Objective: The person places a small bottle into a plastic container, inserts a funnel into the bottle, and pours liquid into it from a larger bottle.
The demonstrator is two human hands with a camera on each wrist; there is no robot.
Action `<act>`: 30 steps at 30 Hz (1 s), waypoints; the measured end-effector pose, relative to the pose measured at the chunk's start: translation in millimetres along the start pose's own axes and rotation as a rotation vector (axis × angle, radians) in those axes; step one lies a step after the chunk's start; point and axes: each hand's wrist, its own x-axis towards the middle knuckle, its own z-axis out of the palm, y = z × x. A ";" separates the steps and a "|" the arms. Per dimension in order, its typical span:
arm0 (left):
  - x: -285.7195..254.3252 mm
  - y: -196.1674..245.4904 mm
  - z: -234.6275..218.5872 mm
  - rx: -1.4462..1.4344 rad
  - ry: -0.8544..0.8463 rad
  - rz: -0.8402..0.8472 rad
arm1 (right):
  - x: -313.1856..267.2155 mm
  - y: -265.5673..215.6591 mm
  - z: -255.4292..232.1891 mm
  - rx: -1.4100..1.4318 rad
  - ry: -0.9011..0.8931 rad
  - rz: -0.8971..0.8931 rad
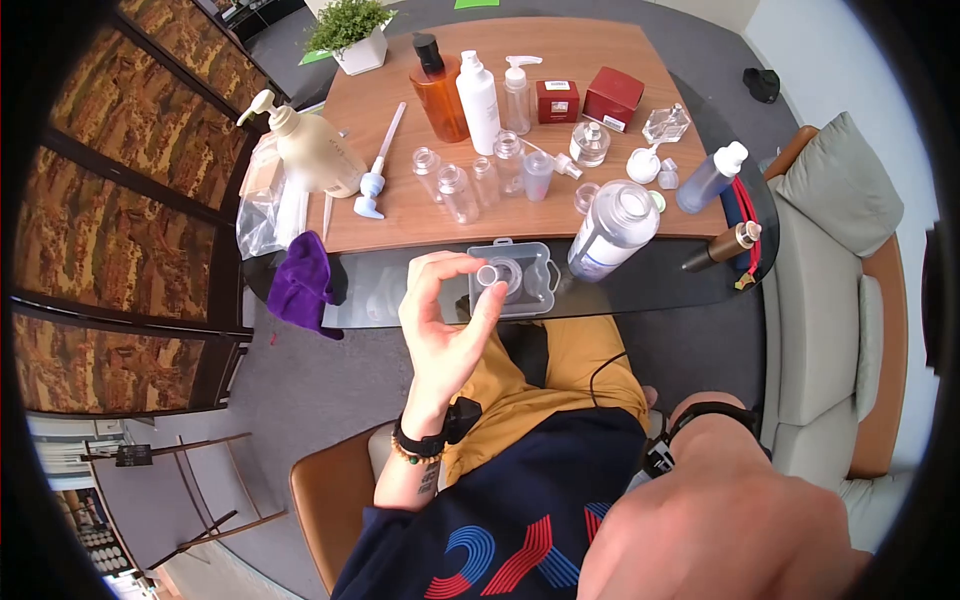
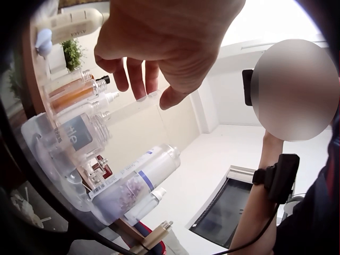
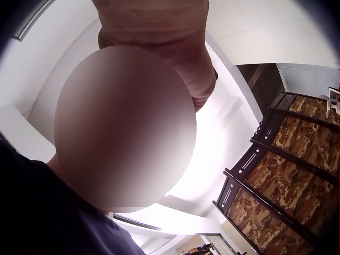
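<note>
My left hand (image 1: 483, 281) is raised above my lap and pinches a small clear bottle (image 1: 488, 272) between thumb and fingers, its open mouth facing me. In the left wrist view the left hand (image 2: 154, 95) holds the same clear bottle (image 2: 135, 119), which looks faint against the ceiling. My right hand (image 1: 720, 520) is lifted close to my head at the lower right, and only its back and wrist strap show. In the right wrist view the right hand (image 3: 159, 26) sits at the top edge with its fingers hidden.
A clear plastic box (image 1: 530, 295) and a large clear bottle (image 1: 612, 230) stand by the table's near edge. Several small empty bottles (image 1: 458, 192), pump bottles (image 1: 310, 150), red boxes (image 1: 612, 97) and a purple cloth (image 1: 300, 280) fill the table (image 1: 560, 50). An armchair (image 1: 830, 300) stands right.
</note>
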 end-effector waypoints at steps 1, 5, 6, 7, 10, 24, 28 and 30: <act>-0.2 -0.4 -0.2 0.012 0.004 0.005 | 5.1 3.0 -1.3 -0.020 0.010 0.029; -0.9 -0.2 -1.8 0.041 0.028 0.012 | 18.8 2.6 -7.5 -0.088 0.017 0.122; -0.5 -0.7 -1.9 0.055 0.026 0.011 | 19.4 -4.6 -10.6 -0.109 0.011 0.141; 0.0 0.0 -1.3 0.048 0.039 0.017 | -17.0 -45.8 -4.7 -0.129 0.008 0.161; -0.9 0.2 -5.4 0.083 0.010 0.040 | -51.3 -34.8 -31.0 -0.515 0.364 -0.034; 7.8 7.1 -4.8 0.116 0.069 0.074 | -124.8 19.4 -157.5 -1.343 0.649 0.190; 15.5 9.6 -11.0 0.113 0.019 0.092 | -133.8 30.2 -163.5 -1.253 0.720 0.239; 19.5 11.9 -14.9 0.141 -0.035 0.097 | -142.1 32.3 -171.0 -1.302 0.754 0.245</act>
